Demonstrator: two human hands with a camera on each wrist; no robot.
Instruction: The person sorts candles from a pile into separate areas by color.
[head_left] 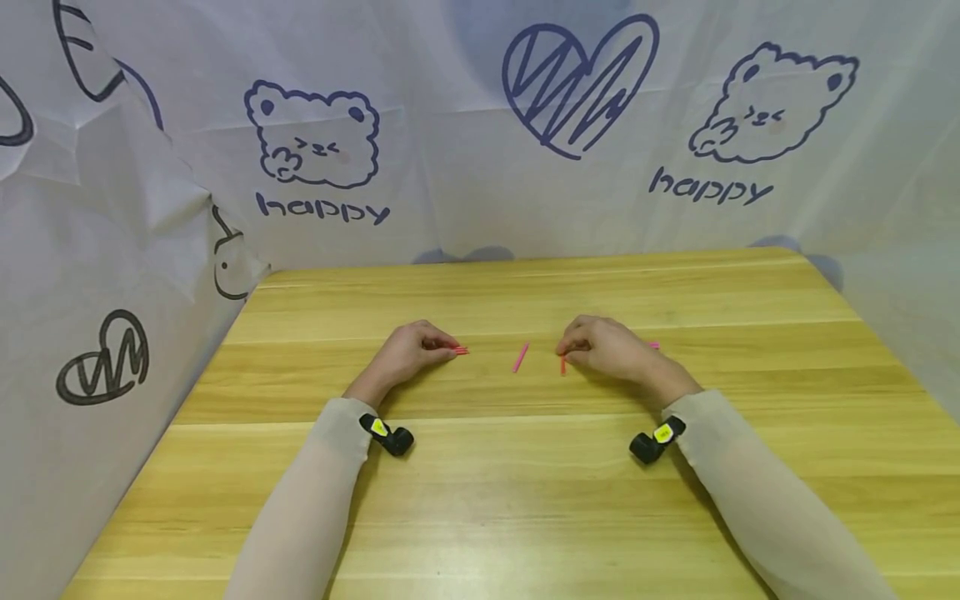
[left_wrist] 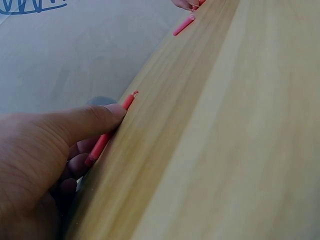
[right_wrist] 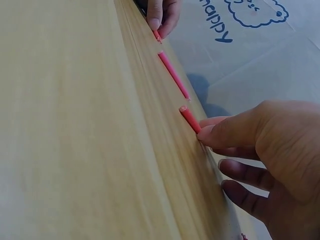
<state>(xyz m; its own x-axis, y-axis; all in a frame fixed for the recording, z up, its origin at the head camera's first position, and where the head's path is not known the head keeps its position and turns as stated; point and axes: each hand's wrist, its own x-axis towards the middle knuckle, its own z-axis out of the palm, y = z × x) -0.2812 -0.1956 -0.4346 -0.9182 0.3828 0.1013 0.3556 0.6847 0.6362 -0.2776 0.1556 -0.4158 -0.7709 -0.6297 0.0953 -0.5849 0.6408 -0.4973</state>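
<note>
Landmark: the pink stick [head_left: 521,357], lying bare on the table [head_left: 495,492] between the hands, slanted, far end leaning right.

Left of it, left hand [head_left: 415,352]: thumb and fingers pinch the left red stick [left_wrist: 100,147], which points towards the pink stick but lies apart from it. Head view hints at more than one stick in this pinch; count cannot be told.

Right of it, right hand [head_left: 606,348]: thumb and forefinger pinch one end of the right red stick [right_wrist: 189,118]; remaining fingers loosely bent, apart. Free end points back towards the person, near the pink stick, not touching. Contact with table uncertain.

Farther right of the pink stick, past the right hand: a pink piece [head_left: 655,344], partly hidden by the wrist.

Step in hand (judged): positioning small sticks one by one, right hand doing the fine setting, left keeping its supply.

Next move (judged): settle the right red stick at the wanted angle beside the pink stick, then part thumb and forefinger gently. Risk: thin, round sticks may roll if brushed.
</note>
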